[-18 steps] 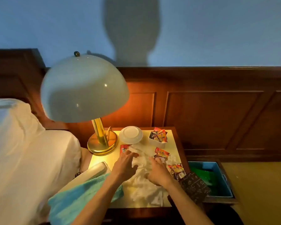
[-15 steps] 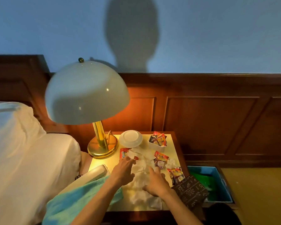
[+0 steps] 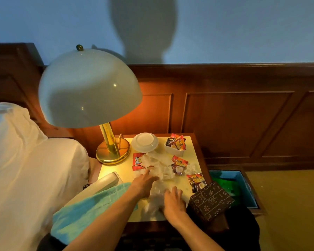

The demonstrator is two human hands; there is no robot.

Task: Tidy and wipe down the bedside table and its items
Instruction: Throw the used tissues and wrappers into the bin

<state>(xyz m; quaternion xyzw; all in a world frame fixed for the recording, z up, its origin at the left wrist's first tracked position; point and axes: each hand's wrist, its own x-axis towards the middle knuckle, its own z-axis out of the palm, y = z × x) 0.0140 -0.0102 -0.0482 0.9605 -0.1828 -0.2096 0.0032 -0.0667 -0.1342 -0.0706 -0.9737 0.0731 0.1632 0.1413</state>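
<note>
I see both hands pulled nearer w/ the crumpled white tissues (image 3: 158, 180): left hand (image 3: 141, 183) fingers straight on them, right hand (image 3: 172, 201) clutching a wad; trash gathering underway.

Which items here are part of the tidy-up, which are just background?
In play: crumpled tissues, left hand, right hand, snack packets, bedside table, teal cloth.
Background: lamp, saucer, patterned box, bin, pillow.

Both hands reach forward, left hand (image 3: 143, 183) flat with fingers extended, right hand (image 3: 173, 200) curled.
</note>
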